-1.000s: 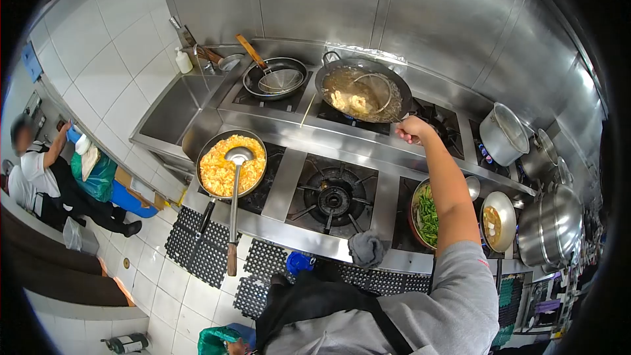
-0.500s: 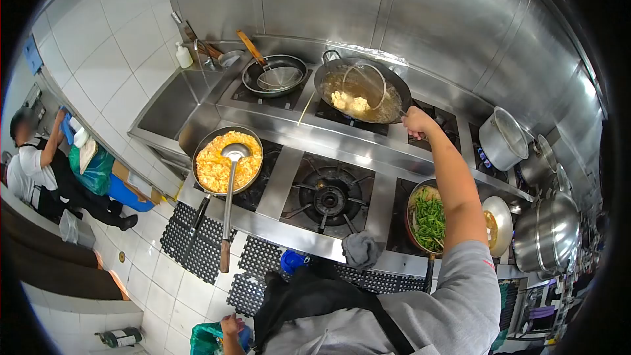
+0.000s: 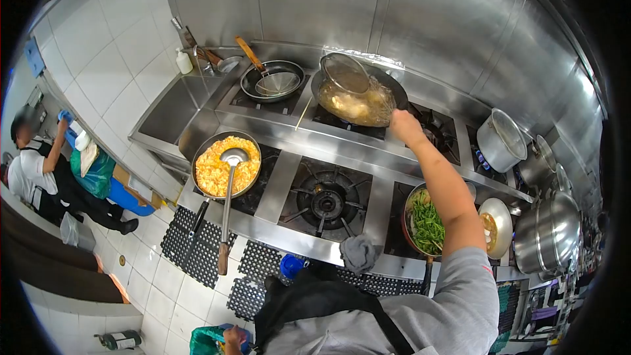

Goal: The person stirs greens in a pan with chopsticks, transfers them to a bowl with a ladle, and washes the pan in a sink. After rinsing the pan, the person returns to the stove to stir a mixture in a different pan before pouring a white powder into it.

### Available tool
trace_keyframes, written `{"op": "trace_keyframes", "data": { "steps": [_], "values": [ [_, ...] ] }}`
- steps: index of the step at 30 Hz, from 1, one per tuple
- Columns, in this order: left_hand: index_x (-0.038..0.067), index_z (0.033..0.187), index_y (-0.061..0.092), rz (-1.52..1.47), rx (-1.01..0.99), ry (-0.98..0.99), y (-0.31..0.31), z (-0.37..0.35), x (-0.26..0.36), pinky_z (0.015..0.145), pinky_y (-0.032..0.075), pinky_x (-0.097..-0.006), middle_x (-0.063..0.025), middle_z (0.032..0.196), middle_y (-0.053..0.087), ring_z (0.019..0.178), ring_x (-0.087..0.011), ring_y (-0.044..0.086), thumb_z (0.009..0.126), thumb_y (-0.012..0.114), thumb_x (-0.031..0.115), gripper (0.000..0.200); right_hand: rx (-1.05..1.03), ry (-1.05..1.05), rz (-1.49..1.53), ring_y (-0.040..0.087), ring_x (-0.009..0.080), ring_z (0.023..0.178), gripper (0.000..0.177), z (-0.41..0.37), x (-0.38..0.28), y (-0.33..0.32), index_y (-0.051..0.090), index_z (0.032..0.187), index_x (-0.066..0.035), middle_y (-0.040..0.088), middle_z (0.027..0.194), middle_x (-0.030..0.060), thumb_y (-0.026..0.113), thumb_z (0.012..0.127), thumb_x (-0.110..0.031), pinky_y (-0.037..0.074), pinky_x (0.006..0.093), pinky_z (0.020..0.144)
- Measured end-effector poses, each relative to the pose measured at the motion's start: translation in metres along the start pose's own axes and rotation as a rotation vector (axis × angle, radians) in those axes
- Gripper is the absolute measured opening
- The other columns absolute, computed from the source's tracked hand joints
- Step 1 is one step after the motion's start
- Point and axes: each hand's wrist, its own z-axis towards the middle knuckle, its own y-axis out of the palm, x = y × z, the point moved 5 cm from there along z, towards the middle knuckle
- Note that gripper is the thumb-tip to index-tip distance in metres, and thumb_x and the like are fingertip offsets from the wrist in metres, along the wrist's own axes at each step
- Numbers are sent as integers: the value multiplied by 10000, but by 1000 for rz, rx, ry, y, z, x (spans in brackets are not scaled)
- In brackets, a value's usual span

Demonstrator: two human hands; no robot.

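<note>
My right hand (image 3: 408, 127) is closed on the handle of a round wire skimmer (image 3: 345, 73). The skimmer's mesh is tilted up over the far left side of a dark wok (image 3: 397, 89). Beneath it, pale yellow fried food (image 3: 350, 103) sits in bubbling oil. Low at the bottom edge, my left hand (image 3: 233, 336) hangs beside a bin with a green bag (image 3: 204, 340); its fingers are too small and blurred to make out. A frying pan of cooked egg (image 3: 213, 167) stands front left, with a ladle (image 3: 234, 156) resting in it.
A pan of green vegetables (image 3: 427, 223) stands under my right forearm. A grey cloth (image 3: 359, 254) lies on the stove's front edge. Metal pots (image 3: 501, 141) stand at right, a sink (image 3: 174, 108) at left. Another person (image 3: 39, 164) stands far left.
The skimmer's mesh has moved left and up, towards the wok's far rim. My right hand has shifted slightly left and nearer to me. My left hand has dropped a little.
</note>
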Motion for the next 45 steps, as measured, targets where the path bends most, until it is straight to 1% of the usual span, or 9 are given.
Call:
{"op": "trace_keyframes", "data": {
  "steps": [2,3,12,24,28,42,43,44,45],
  "values": [
    [40,783,621,-20,-1,3,1,-2,0,425,440,-398,-117,601,607,488,-295,575,828,640,225,192,-106,52,150,649,422,934,213,-3,-2,19,648,932,43,654,951,292,495,825,-60,534,490,800],
    [40,783,620,-26,-4,5,4,-1,1,425,440,-397,-116,601,606,488,-294,575,828,640,226,192,61,-101,236,627,371,474,352,-3,-6,27,592,708,110,605,589,257,489,916,-155,505,457,427],
    [42,775,613,-43,-20,11,10,-7,2,421,441,-387,-109,601,601,488,-277,573,828,640,230,198,-519,327,944,426,143,330,276,8,13,71,568,818,23,541,543,78,495,971,-195,348,312,312],
    [44,765,603,0,-5,24,0,-3,5,417,441,-374,-100,600,594,487,-255,570,828,639,236,205,-60,-23,61,622,441,992,188,3,19,22,618,923,37,651,951,305,489,836,-69,510,497,854],
    [45,762,600,-19,-6,42,5,-2,14,415,441,-370,-97,600,591,487,-248,569,828,639,238,208,11,22,56,642,434,954,216,-3,21,13,579,1012,30,656,961,295,496,851,-87,524,498,830],
    [48,750,588,43,-60,12,32,-39,-27,409,441,-355,-86,600,583,486,-222,566,828,638,245,217,50,289,569,675,392,904,260,8,-5,125,540,1001,114,668,898,298,507,860,-102,521,495,792],
    [48,749,588,60,-75,13,34,-40,-31,409,441,-354,-85,600,583,486,-220,566,828,638,246,218,-230,-240,320,686,358,891,256,0,-37,133,588,849,97,670,862,301,526,897,-147,522,520,780],
    [48,748,587,87,-93,21,36,-40,-34,409,441,-353,-85,600,582,486,-219,566,828,638,246,219,-419,269,1126,687,323,872,377,-37,-58,118,622,827,82,678,829,271,513,949,-257,509,556,776],
    [49,748,586,122,-116,32,37,-37,-36,408,441,-352,-84,600,581,486,-217,565,828,637,247,220,-460,118,1038,666,358,915,512,-65,-81,113,638,926,86,669,863,285,495,958,-405,501,529,822]
  ]
}}
